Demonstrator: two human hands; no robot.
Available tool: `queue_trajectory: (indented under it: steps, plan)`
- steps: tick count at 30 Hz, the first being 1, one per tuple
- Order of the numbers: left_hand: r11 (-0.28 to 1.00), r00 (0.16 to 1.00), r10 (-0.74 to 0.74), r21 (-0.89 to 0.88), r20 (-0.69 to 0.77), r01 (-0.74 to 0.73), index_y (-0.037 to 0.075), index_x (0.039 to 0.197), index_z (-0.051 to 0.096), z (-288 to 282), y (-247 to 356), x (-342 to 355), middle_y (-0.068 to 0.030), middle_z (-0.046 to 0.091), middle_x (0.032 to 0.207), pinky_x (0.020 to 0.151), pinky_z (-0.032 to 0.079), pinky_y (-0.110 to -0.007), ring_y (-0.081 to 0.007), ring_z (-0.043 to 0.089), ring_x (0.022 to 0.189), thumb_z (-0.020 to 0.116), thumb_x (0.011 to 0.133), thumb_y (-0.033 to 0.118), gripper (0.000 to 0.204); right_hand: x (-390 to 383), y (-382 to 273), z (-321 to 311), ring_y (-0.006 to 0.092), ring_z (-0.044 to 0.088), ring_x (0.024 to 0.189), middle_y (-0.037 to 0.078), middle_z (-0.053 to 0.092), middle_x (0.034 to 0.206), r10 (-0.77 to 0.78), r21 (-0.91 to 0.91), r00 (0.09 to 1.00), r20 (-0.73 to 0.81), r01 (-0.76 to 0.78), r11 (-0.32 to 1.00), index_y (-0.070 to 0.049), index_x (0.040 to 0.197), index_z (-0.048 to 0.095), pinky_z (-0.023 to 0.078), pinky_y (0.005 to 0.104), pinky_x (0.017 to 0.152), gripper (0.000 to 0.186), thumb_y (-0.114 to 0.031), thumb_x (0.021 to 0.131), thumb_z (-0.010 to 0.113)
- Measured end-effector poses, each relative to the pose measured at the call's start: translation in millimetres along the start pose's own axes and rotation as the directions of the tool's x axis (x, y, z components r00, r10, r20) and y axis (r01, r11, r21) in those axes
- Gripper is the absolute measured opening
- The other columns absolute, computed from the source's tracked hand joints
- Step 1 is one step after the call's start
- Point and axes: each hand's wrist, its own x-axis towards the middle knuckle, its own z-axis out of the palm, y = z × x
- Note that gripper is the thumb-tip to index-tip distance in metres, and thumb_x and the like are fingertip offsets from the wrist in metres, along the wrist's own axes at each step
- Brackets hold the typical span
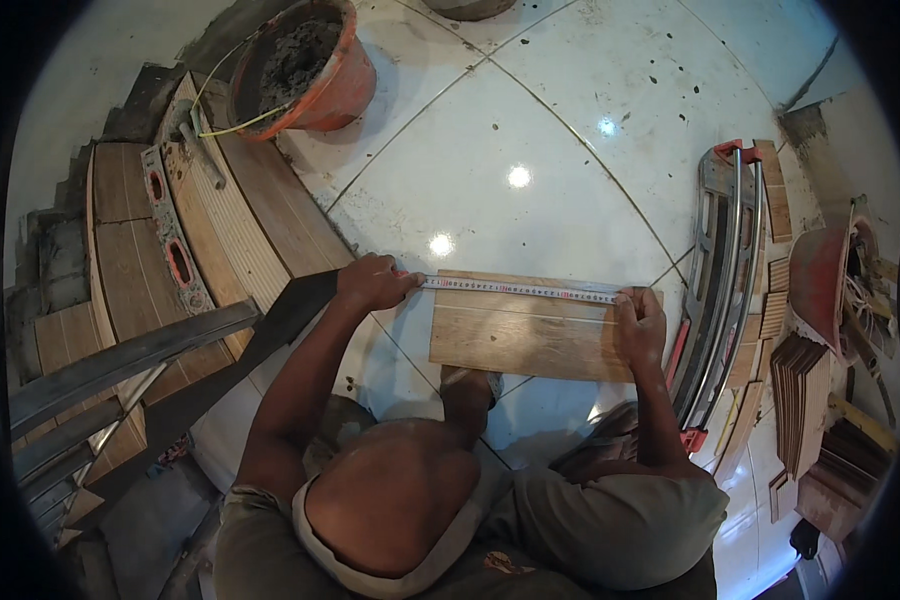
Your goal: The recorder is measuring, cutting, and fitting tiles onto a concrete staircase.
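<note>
A wood-look tile plank (530, 335) lies crosswise on the floor in front of me. A measuring tape (520, 290) is stretched along its far edge, running past the plank's left end. My left hand (375, 284) is closed on the tape just beyond that end, apart from the plank. At the plank's right end, my right hand (642, 320) pinches the tape with thumb and fingers against the corner. Whether the tape's case is inside either hand is hidden. My bare foot (468, 390) shows at the plank's near edge.
Wood-look steps (300, 225) rise at left, bearing a spirit level (178, 240) and a hammer-like tool (202, 150). An orange bucket of dark mortar (355, 85) stands far left. A tile cutter (715, 270), stacked tile pieces (802, 400) and a red basin (818, 285) are at right.
</note>
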Motion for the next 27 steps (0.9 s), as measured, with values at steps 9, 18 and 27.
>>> queue_trajectory:
  steps: [9,18,27]
  plan:
    - [0.997,0.989,-0.068,0.043,0.129,0.063,0.007,0.096,0.078,-14,17,10,-0.0196,0.075,0.103,0.086,0.056,-0.046,-0.035,0.072,0.102,0.058,0.089,0.07,0.066,-7,-1,-7,0.026,0.067,0.08,0.013,0.066,0.093,-0.36,-0.443,0.933,0.012,0.327,0.835,0.0,0.111,0.07,0.055,0.0364,0.073,0.02,-0.008,0.093,0.068]
    - [0.996,0.985,-0.014,0.094,0.17,-0.002,0.005,0.095,0.08,-17,15,22,-0.0195,0.076,0.101,0.083,0.057,-0.046,-0.0367,0.074,0.096,0.057,0.085,0.077,0.076,-7,6,7,0.0351,0.068,0.094,0.015,0.068,0.101,-0.593,-0.558,0.801,-0.085,0.455,0.694,-0.003,0.103,0.071,0.055,0.0423,0.083,0.015,-0.002,0.088,0.067]
    - [0.992,0.958,-0.1,0.105,0.27,0.074,0.01,0.108,0.08,-24,21,32,-0.0134,0.077,0.113,0.088,0.057,-0.04,-0.0313,0.073,0.108,0.068,0.076,0.075,0.074,-5,12,7,0.0364,0.067,0.096,0.017,0.068,0.1,-0.597,-0.537,0.796,-0.095,0.464,0.705,-0.001,0.1,0.069,0.054,0.0439,0.086,0.017,0.004,0.084,0.064]
